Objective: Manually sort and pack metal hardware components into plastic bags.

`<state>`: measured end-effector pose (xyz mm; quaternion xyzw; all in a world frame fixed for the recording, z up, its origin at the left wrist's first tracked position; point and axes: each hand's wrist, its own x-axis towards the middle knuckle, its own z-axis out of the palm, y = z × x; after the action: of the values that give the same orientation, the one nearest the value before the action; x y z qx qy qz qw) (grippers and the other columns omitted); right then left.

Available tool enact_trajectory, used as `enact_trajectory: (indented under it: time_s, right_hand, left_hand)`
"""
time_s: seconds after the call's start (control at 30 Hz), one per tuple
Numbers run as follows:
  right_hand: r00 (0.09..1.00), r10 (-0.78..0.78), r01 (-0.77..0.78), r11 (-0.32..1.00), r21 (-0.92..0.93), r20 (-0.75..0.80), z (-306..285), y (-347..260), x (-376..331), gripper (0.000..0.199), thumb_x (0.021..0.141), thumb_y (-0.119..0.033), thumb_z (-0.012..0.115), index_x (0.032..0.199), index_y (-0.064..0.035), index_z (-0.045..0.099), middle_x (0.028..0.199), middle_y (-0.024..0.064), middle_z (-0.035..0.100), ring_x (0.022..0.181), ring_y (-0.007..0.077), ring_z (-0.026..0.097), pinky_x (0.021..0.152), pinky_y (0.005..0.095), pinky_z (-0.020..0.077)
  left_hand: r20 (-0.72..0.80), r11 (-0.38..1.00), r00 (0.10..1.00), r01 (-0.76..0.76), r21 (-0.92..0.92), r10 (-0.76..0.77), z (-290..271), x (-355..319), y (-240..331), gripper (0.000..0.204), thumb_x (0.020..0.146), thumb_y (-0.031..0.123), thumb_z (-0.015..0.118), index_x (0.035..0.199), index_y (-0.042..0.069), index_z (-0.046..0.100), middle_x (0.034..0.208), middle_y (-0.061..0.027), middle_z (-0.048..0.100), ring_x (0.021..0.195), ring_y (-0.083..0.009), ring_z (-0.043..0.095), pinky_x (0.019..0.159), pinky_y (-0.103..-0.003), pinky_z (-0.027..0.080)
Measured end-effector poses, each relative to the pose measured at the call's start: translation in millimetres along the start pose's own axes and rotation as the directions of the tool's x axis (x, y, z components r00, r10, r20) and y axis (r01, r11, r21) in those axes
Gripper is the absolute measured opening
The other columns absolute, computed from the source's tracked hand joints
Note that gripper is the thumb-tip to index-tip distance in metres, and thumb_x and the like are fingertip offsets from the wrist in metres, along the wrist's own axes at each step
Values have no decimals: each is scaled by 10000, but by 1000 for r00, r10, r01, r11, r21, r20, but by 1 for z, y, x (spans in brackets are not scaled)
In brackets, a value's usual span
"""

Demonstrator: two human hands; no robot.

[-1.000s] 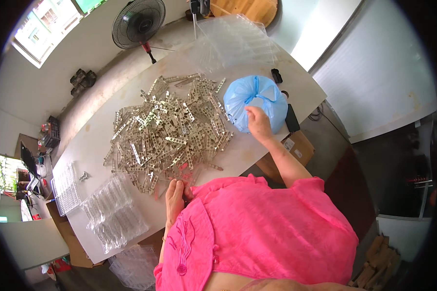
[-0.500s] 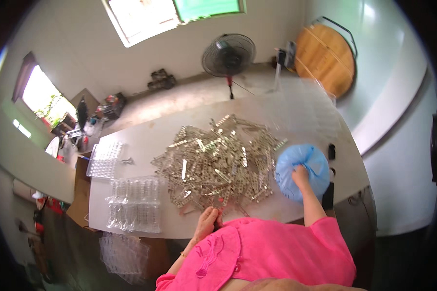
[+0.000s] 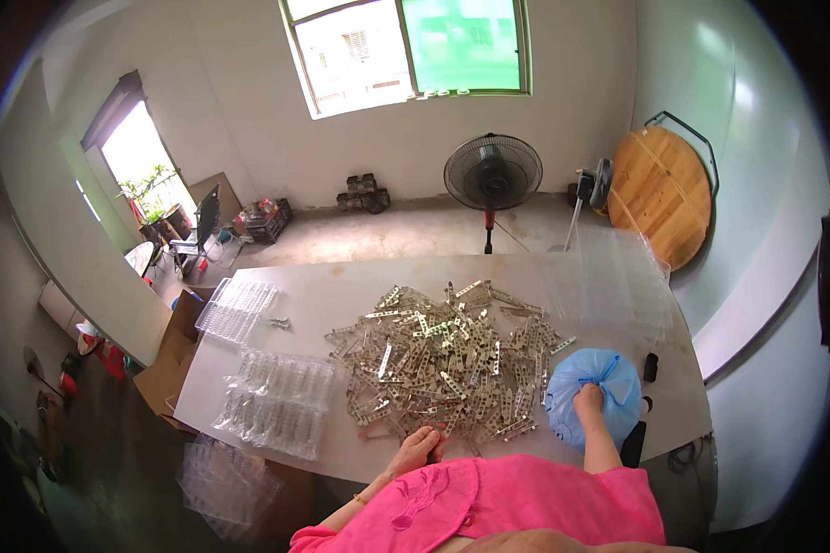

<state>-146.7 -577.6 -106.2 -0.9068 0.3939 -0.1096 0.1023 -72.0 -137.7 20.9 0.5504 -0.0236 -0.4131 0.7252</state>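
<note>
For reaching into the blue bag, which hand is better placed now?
Probably the right hand: it is at the top of the blue bag, while the left hand is by the metal strips.

Black fan (image 3: 493,172), round wooden tabletop (image 3: 662,198)

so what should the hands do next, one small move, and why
Probably lift the right hand from the blue bag toward the left hand: the right fingertips are hidden at the bag's gathered mouth, while the left hand sits curled at the near edge of the pile of metal strips.
</note>
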Motion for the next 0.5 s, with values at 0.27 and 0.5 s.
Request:
enact_trajectory:
  time_s: [0.27, 0.5]
  right_hand:
    - [996, 80, -76, 991, 106, -35, -14, -28, -12, 206, 741, -77, 593, 872, 60, 673, 963, 286, 654, 946, 425, 632, 867, 456, 504]
    - [975, -47, 115, 942, 316, -215, 3, 10, -27, 149, 762, -29, 556, 891, 33, 600, 886, 228, 642, 858, 419, 617, 755, 461, 487]
  left_hand:
    - [-1, 998, 999, -39, -55, 39, -23, 4, -10, 234, 1030, 276, 480, 1002, 56, 556, 740, 18, 505, 640, -71, 468, 580, -224, 411]
    - [36, 995, 997, -76, 65, 74, -33, 0, -3, 236, 1024, 279, 478, 990, 58, 554, 705, 16, 510, 611, -83, 484, 557, -233, 395]
